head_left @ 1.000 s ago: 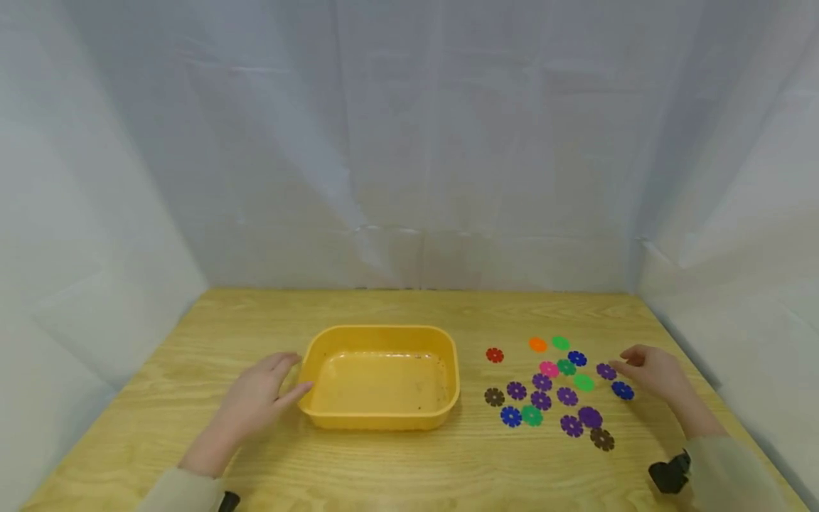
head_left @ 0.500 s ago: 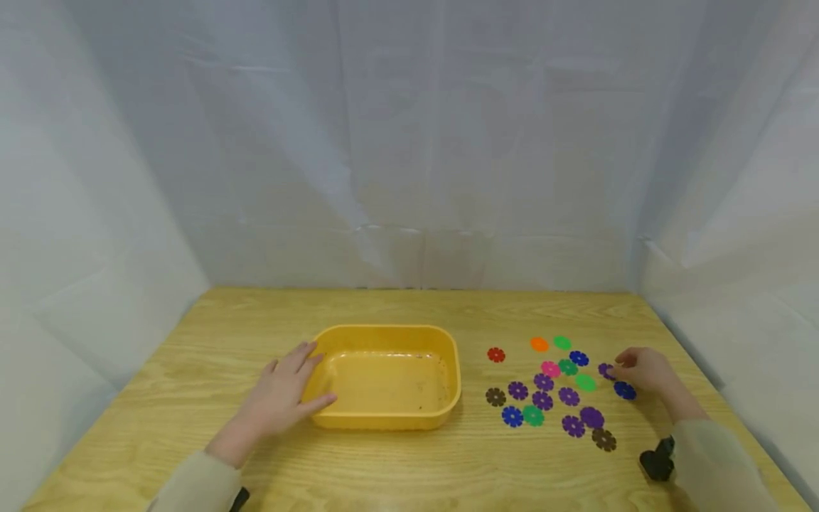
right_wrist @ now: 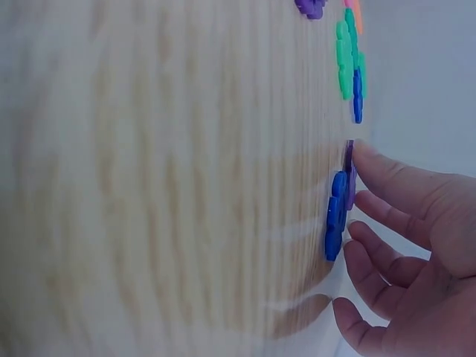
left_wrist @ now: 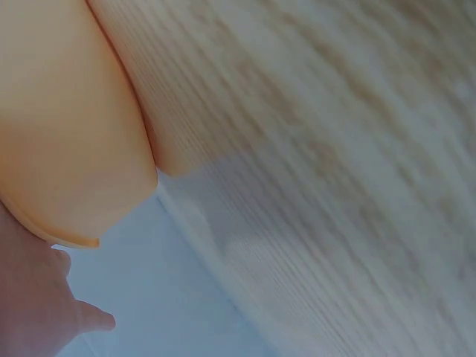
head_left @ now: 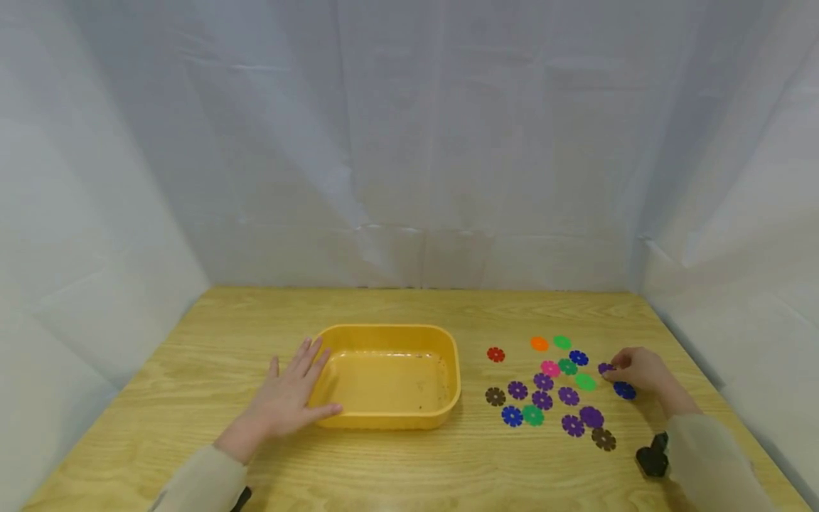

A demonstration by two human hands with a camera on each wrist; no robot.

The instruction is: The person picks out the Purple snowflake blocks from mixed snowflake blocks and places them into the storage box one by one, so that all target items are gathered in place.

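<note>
A yellow plastic tub (head_left: 384, 328) sits mid-table with nothing in it. My left hand (head_left: 288, 398) lies flat with straight fingers against the tub's left wall, and its thumb runs along the front corner. The left wrist view shows the tub's outer wall (left_wrist: 67, 111) beside that hand (left_wrist: 30, 297). Several coloured flower-shaped discs are spread on the table to the right of the tub. My right hand (head_left: 640, 370) rests at their right edge. Its index fingertip touches a purple disc (head_left: 604, 368) (right_wrist: 349, 175), with a blue disc (head_left: 624, 390) (right_wrist: 336, 216) just below the fingers (right_wrist: 372, 204). The thumb stays apart.
White cloth hangs behind and on both sides of the wooden table (head_left: 416, 469). A black wrist camera (head_left: 652, 461) shows at my right sleeve. Red (head_left: 495, 354) and brown (head_left: 495, 396) discs lie nearest the tub.
My left hand slid right and flattened against the tub's left wall. My right hand drew slightly left and curled in, its fingertip reaching the purple disc.
</note>
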